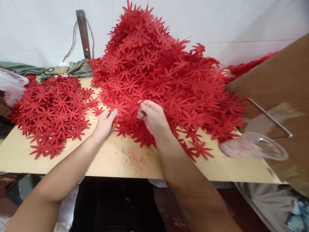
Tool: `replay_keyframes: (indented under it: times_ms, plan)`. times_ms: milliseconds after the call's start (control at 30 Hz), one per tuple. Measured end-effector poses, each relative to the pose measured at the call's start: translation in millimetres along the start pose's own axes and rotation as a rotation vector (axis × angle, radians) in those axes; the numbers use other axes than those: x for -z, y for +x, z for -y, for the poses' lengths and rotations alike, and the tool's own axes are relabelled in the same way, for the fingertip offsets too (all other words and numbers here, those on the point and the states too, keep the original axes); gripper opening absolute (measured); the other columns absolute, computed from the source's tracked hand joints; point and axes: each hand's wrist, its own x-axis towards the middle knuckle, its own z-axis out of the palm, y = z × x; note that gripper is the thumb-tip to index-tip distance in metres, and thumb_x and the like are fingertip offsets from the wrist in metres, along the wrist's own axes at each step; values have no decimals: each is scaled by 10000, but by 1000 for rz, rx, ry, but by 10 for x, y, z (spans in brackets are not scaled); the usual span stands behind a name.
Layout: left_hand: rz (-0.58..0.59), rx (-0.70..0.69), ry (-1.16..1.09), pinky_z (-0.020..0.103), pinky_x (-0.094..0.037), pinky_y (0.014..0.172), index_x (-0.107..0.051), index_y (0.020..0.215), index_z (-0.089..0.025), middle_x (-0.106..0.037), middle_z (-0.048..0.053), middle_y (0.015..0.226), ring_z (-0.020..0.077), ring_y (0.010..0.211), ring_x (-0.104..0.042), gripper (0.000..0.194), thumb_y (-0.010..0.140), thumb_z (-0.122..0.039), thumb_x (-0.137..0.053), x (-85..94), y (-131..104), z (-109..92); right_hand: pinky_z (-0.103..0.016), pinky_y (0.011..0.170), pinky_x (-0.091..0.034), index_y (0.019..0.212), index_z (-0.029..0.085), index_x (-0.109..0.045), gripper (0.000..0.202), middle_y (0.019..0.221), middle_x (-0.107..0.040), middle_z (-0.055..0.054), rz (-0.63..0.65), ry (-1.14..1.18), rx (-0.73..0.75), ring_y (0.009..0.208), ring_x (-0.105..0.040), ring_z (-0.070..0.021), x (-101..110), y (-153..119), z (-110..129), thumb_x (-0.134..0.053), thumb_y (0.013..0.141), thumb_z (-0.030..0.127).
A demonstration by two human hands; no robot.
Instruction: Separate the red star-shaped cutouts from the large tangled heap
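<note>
On my remote feed, outline of flat red flower-shaped cutout (122, 108) lost against matching red heap (164, 64); petals slender; left hand (105, 121) pinches it; right hand (153, 116), fingertips together, hold unclear.

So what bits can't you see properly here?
All in the head view:
The table under the big red flower pile: hidden by flowers.
Whether the right hand holds a flower: blurred, red against red.
The rest of the plastic bag: cut off by the left edge.
The rest of the cardboard: cut off by the right edge.
</note>
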Motion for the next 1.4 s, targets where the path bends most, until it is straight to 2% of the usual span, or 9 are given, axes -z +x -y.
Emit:
replay_keyframes:
  times_ms: [100, 233, 400, 567, 700, 833, 1033, 1267, 1400]
  plan:
    - [-6, 7, 16, 177, -402, 549, -548, 640, -150, -578, -58, 553, 41, 503, -496, 265, 760, -333, -698, 10, 9, 40, -199, 435, -338, 716, 214, -503, 375, 520, -418, 93, 15, -32, 51, 442, -382, -38, 7, 6, -38, -752, 594, 466]
    - [22, -10, -17, 189, -458, 637, -593, 723, -145, -633, -51, 605, 63, 589, -582, 148, 708, -201, -729, -12, 37, 58, -212, 459, -385, 684, 222, -478, 455, 550, -415, 74, 10, -156, 133, 479, -399, -55, 24, 25, -104, -696, 627, 617]
    - [27, 26, -27, 191, -465, 629, -592, 709, -141, -651, -44, 608, 63, 556, -585, 118, 711, -30, -633, -44, 38, -21, -251, 614, -489, 681, 223, -492, 423, 659, -493, 40, -118, -232, 247, 596, -466, -81, 51, 47, -113, -701, 644, 589]
    - [-3, 54, -20, 169, -378, 510, -561, 643, -150, -588, -57, 537, 43, 474, -495, 143, 768, -120, -625, -50, 42, -68, -273, 557, -426, 681, 235, -468, 376, 605, -463, 33, -183, -330, 334, 549, -435, -105, 74, 37, -74, -639, 743, 564]
    - [4, 86, -61, 180, -357, 492, -561, 650, -150, -558, -67, 505, 39, 439, -450, 155, 767, -151, -663, -49, 83, -87, -262, 508, -358, 709, 237, -477, 445, 574, -428, 46, -110, -308, 308, 512, -385, -94, 24, -7, -44, -630, 706, 655]
    - [99, 116, -10, 204, -374, 503, -524, 573, -141, -560, -36, 478, 51, 428, -458, 282, 794, -239, -671, -60, 99, -119, -249, 513, -366, 759, 228, -523, 560, 571, -409, 67, 90, -231, 175, 515, -384, -78, -77, -70, -29, -649, 586, 745]
    - [208, 92, -38, 184, -390, 513, -523, 600, -136, -571, -55, 502, 42, 460, -495, 335, 688, -338, -776, -140, 72, -93, -238, 620, -446, 726, 200, -578, 466, 656, -534, 62, 256, -188, 34, 581, -462, -61, -119, -101, -48, -794, 534, 565]
    - [231, 66, -125, 190, -459, 677, -614, 708, -120, -652, -49, 638, 48, 608, -578, 324, 574, -313, -836, -114, 44, -10, -203, 632, -424, 675, 201, -592, 308, 677, -574, 67, 149, -56, 45, 621, -487, -53, -63, -68, -78, -826, 534, 345]
    - [228, 34, -107, 193, -447, 669, -604, 705, -128, -638, -56, 631, 47, 603, -569, 217, 650, -240, -781, -93, 11, -39, -188, 568, -415, 698, 213, -552, 263, 671, -546, 74, 81, 21, 70, 585, -474, -47, -39, -46, -77, -780, 585, 280]
